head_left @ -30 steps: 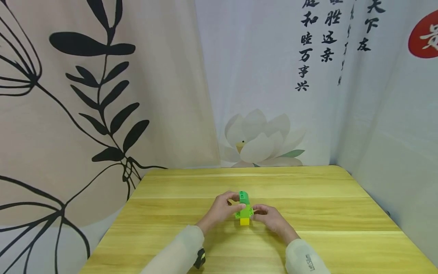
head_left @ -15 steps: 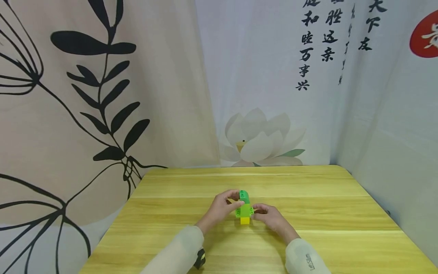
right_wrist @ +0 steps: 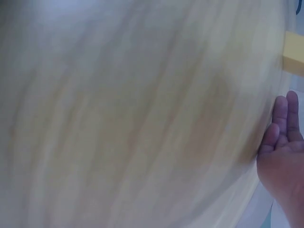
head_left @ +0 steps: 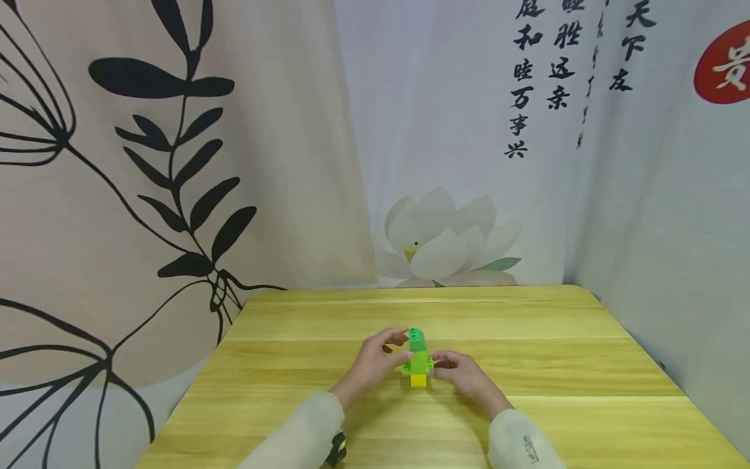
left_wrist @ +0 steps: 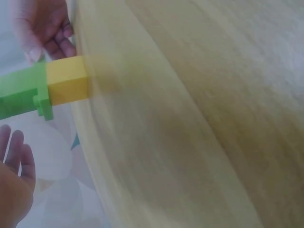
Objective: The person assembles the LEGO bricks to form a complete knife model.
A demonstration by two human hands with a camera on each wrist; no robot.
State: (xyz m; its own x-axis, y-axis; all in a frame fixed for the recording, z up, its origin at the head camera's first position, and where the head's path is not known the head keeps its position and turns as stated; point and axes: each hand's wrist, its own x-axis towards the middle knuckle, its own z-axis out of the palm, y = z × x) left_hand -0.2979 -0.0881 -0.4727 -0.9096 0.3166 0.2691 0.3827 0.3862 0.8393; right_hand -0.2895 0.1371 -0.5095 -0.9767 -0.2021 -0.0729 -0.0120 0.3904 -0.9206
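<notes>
A small stack of toy building bricks [head_left: 418,365] stands upright near the middle of the wooden table. Its base is yellow, the middle light green with studded ends jutting to both sides, the top a rounded darker green piece. At its left my left hand [head_left: 375,358] is close by, thumb and fingers spread loosely around the upper bricks; in the left wrist view its fingers [left_wrist: 15,152] lie apart from the stack. My right hand [head_left: 465,378] pinches the studded green end on the right with thumb and forefinger, the other fingers curled below.
The wooden table [head_left: 527,430] has its far edge against a pale curtain [head_left: 293,163] printed with leaves, a lotus and writing. Another curtain [head_left: 674,215] borders the right side. A dark strap piece [head_left: 336,449] shows under the left sleeve.
My left hand has drawn slightly to the left, its thumb coming off the face of the green bricks. The right hand and the stack have stayed in place.
</notes>
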